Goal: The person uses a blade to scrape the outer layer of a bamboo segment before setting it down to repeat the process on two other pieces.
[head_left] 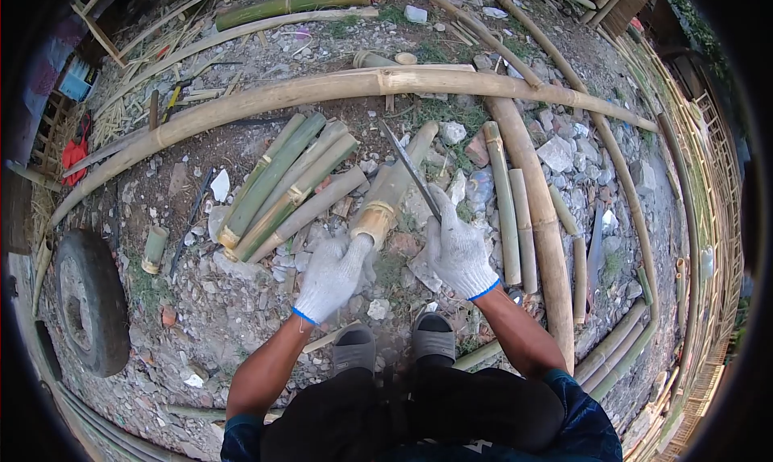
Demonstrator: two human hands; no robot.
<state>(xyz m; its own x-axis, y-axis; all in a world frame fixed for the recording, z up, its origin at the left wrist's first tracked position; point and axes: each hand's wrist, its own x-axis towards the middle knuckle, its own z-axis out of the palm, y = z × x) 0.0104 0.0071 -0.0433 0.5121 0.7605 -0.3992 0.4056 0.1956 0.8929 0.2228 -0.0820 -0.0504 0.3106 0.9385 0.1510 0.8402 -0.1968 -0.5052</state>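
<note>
My left hand (332, 275), in a white work glove with a blue cuff, is closed on the near end of a short, thick bamboo piece (394, 186). That piece points away from me, its pale cut end and node at my fingers. In my right hand (460, 256), gloved the same way, is a machete (409, 168); its long dark blade slants up and left, overlapping the bamboo in this view. Several cut green and tan bamboo lengths (282, 184) lie side by side left of the held piece. To the right rest a green bamboo length (502, 204) and a thinner tan one (523, 232).
A long bamboo pole (306, 90) arches across the far side, over a thick pole (535, 220) running toward me at right. Stones and rubble (564, 152) cover the ground. A tire (90, 301) is at left, near a short bamboo stub (155, 248). A handsaw (596, 248) lies right.
</note>
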